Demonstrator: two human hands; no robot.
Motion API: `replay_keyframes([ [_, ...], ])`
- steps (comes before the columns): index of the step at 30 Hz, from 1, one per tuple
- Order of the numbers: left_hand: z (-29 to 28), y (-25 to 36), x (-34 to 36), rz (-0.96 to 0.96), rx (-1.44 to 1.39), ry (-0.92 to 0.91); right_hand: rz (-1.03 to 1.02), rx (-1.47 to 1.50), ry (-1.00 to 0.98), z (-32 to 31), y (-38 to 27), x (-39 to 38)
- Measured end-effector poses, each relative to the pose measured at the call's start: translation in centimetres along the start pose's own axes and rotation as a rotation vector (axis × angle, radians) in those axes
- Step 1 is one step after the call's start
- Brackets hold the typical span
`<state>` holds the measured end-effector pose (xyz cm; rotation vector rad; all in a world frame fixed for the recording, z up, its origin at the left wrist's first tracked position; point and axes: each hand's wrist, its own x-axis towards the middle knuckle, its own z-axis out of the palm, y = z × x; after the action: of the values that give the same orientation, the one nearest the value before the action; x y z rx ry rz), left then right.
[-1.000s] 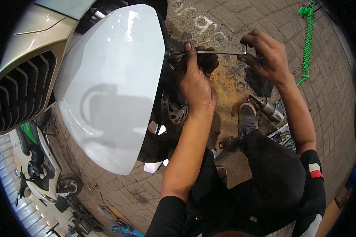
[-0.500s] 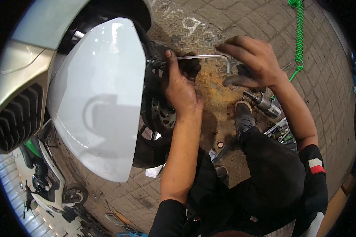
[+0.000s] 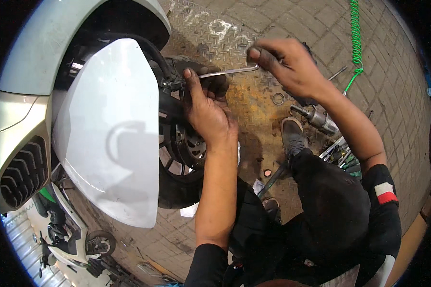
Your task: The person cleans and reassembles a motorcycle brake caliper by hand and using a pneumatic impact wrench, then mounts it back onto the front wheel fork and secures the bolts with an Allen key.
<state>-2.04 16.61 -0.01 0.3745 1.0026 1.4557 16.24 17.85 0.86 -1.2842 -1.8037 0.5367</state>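
A long L-shaped hex key [image 3: 227, 72] runs from the front fork area of a motorbike to the right. My left hand [image 3: 209, 112] is closed round its left end, thumb on top, beside the dark brake parts [image 3: 173, 85] at the wheel. With thumb and fingers pinched, my right hand [image 3: 294, 64] holds the bent end, which is mostly hidden. Left of my left hand is the glossy white front fender [image 3: 112, 143]. Below the hand lie the brake disc [image 3: 196, 148] and the black tyre [image 3: 177, 193].
An air impact wrench [image 3: 321, 120] lies by my shoe [image 3: 293, 136], with a tray of hand tools [image 3: 342, 155] beside it. A metal ring [image 3: 278, 98] rests on the rusty plate. A green coiled hose [image 3: 356, 33] hangs at upper right. Another motorbike [image 3: 69, 222] stands at lower left.
My right hand has gone from spread fingers near the hex key's bent end to gripping it. The key's bent end has turned. The view has shifted slightly.
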Motion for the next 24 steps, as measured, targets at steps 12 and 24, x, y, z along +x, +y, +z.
replay_keyframes([
  [12,1.6,-0.7,-1.0,0.075,-0.080,0.020,0.239,0.415,-0.146,1.5,-2.7,-2.8],
  [24,1.5,-0.2,-1.0,0.024,-0.005,-0.058,-0.801,-0.383,-0.068,-4.0,1.6,1.6],
])
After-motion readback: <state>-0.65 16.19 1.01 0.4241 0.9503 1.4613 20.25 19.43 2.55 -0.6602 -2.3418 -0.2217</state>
